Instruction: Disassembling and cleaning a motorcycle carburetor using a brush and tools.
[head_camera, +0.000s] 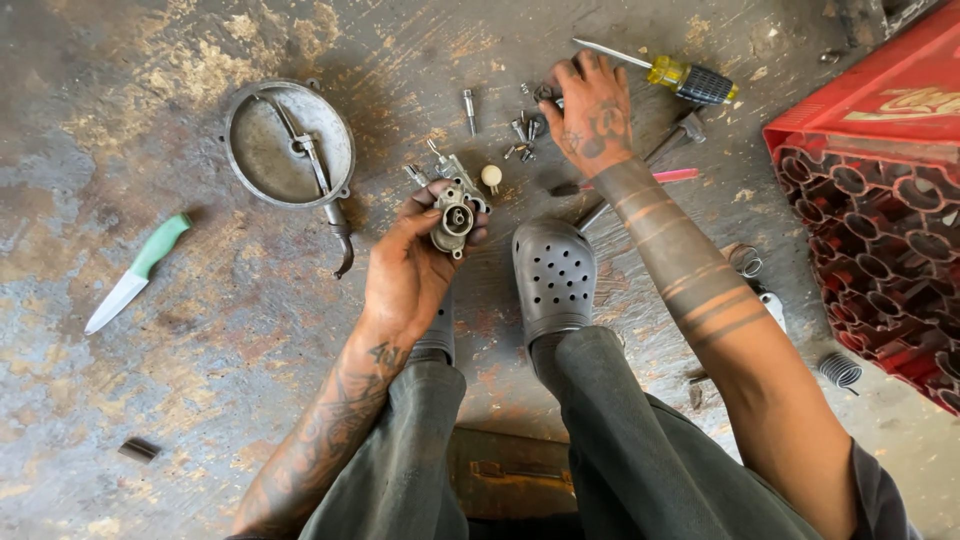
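Two hands busy: left hand (410, 265) clamps carburetor body (452, 215); right hand (590, 105) pinches among loose screws (522, 130) at 12 o'clock (contents unclear). Risk: screws scattering, lost on floor (150, 400).

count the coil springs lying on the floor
2 that show clearly. One coil spring lies beside the right forearm, near the red crate. A darker spring lies lower, by the crate's near corner. Others may be hidden under the arm.

The head camera is looking steeply down from close above the seated person's knees, facing the stained concrete floor (200, 330) ahead.
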